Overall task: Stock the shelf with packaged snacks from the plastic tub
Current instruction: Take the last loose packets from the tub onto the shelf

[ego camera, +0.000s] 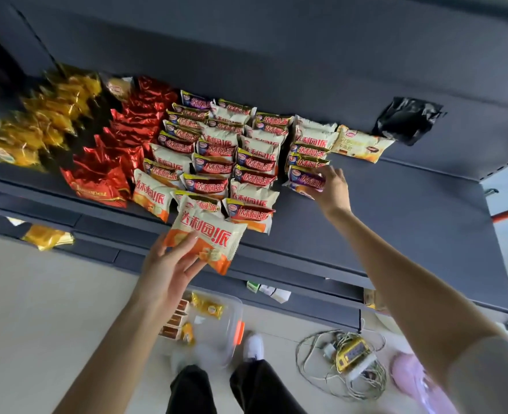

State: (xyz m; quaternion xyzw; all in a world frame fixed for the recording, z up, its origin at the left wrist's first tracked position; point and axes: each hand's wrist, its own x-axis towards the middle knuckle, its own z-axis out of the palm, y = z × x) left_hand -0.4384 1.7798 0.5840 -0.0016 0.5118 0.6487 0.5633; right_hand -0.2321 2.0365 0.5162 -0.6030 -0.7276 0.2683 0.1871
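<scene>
So the snack in play is a white-and-orange pie pack (206,239), sitting at centre frame in the left hand (169,264), pinched from below with thumb and fingers around its lower edge. It's held just in front of the shelf (396,222) edge, overlapping the front of the stacked rows but not set down yet as far as I can tell.

Over to the right of centre, the right hand (333,186) has its fingertips on a purple-topped pack (306,179) at the front of the rightmost column. Looks like a light hold or a nudge into line, not a full clench.

Progress-wise it looks pretty far along. The shelf already has several columns of those pie packs (216,150) across the middle, red foil bags (121,144) to their left and gold ones (43,121) at upper left. One pale pack (361,143) lies alone on the right, next to a black bag (408,119).

What's left: the clear plastic tub (231,330) on the floor at lower centre looks nearly empty, with a few small gold and brown packs (187,318) in it. The right side of the shelf has lots of bare space.
</scene>
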